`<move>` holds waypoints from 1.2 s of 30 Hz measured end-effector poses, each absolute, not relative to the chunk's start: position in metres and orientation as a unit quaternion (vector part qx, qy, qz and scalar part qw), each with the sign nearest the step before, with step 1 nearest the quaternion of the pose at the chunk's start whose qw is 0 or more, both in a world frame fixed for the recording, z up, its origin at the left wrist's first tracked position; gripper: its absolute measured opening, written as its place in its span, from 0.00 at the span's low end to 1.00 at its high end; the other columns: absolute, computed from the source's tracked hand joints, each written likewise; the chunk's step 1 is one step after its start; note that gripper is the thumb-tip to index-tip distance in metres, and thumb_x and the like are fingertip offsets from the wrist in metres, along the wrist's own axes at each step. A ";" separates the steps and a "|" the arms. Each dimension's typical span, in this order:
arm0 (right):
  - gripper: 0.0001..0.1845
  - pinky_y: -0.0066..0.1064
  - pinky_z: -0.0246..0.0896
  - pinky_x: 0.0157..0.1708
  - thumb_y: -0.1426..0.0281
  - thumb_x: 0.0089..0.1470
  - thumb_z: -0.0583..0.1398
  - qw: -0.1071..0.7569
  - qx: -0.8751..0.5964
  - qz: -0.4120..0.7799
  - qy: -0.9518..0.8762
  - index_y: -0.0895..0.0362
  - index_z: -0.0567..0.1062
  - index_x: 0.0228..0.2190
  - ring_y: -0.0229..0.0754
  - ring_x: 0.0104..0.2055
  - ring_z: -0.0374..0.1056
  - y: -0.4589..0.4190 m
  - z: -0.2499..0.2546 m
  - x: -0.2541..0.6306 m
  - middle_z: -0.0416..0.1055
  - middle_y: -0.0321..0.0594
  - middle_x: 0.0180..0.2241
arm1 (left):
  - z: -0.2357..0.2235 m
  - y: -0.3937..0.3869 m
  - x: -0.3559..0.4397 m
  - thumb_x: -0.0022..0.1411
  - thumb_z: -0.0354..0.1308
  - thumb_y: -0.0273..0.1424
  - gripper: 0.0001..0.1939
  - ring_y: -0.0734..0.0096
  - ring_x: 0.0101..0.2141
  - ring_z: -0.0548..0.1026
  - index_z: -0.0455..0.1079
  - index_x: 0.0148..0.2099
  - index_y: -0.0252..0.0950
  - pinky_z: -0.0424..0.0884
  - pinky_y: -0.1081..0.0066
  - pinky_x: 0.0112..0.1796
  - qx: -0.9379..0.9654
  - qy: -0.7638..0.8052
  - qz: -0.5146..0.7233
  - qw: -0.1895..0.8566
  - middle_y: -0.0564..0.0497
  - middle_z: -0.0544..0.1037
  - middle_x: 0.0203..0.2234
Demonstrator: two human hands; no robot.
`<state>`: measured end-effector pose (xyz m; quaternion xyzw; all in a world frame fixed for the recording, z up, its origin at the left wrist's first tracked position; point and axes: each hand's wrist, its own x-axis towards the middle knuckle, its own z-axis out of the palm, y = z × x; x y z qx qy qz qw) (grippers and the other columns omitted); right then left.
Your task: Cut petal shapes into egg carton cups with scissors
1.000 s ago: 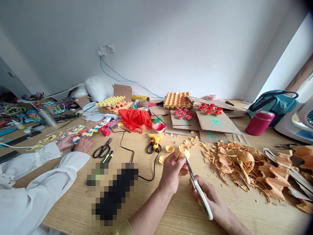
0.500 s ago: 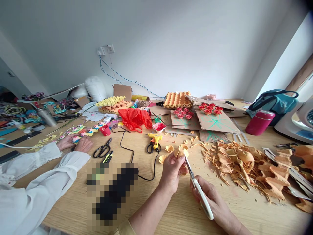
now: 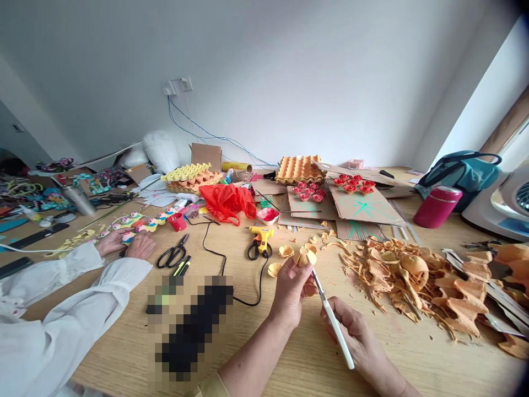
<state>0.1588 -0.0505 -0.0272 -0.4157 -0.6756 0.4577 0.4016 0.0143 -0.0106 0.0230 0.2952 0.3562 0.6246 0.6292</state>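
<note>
Wooden desk point(image 3: 289, 353) carries all items. Heap of orange egg-carton scraps point(image 3: 413, 281) lies right of centre. A co-worker's white sleeve point(image 3: 61, 309) rests at the left edge. White-handled scissors point(image 3: 330, 314): long axis runs diagonally, tips pointing up and away to the left, blades nearly shut against the cup. Left hand point(image 3: 291, 292) curled, thumb and fingers pinching the orange carton cup point(image 3: 306, 257) above the desk at centre. Right hand point(image 3: 359, 342) wrapped around the scissor handles. Yellow glue gun point(image 3: 261, 238) lies just behind; black scissors point(image 3: 173, 255) further left.
</note>
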 end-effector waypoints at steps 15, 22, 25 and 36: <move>0.24 0.29 0.51 0.26 0.50 0.63 0.51 0.390 -0.427 0.428 -0.695 0.54 0.62 0.24 0.37 0.26 0.52 -0.055 -0.025 0.153 0.56 0.32 0.23 | 0.023 -0.013 0.020 0.46 0.71 0.39 0.19 0.82 0.18 0.63 0.67 0.30 0.34 0.60 0.79 0.20 0.305 0.379 0.652 0.581 0.60 0.65 0.18; 0.24 0.29 0.51 0.26 0.50 0.62 0.51 0.394 -0.430 0.415 -0.698 0.55 0.63 0.24 0.37 0.26 0.52 -0.050 -0.026 0.154 0.57 0.32 0.22 | 0.024 -0.012 0.020 0.44 0.72 0.40 0.20 0.81 0.19 0.66 0.69 0.34 0.35 0.61 0.78 0.21 0.296 0.371 0.649 0.595 0.59 0.68 0.21; 0.24 0.29 0.52 0.26 0.50 0.61 0.52 0.403 -0.425 0.423 -0.691 0.55 0.64 0.24 0.38 0.26 0.53 -0.049 -0.025 0.154 0.58 0.32 0.22 | 0.024 -0.011 0.018 0.46 0.72 0.38 0.19 0.80 0.21 0.66 0.70 0.36 0.35 0.64 0.78 0.23 0.281 0.347 0.657 0.607 0.58 0.70 0.22; 0.24 0.28 0.51 0.26 0.47 0.59 0.54 0.351 -0.376 0.571 -0.640 0.55 0.65 0.29 0.36 0.25 0.53 -0.051 -0.018 0.154 0.59 0.31 0.23 | 0.026 -0.001 -0.001 0.52 0.69 0.34 0.14 0.81 0.25 0.66 0.69 0.36 0.34 0.64 0.79 0.24 0.232 0.262 0.702 0.620 0.57 0.69 0.24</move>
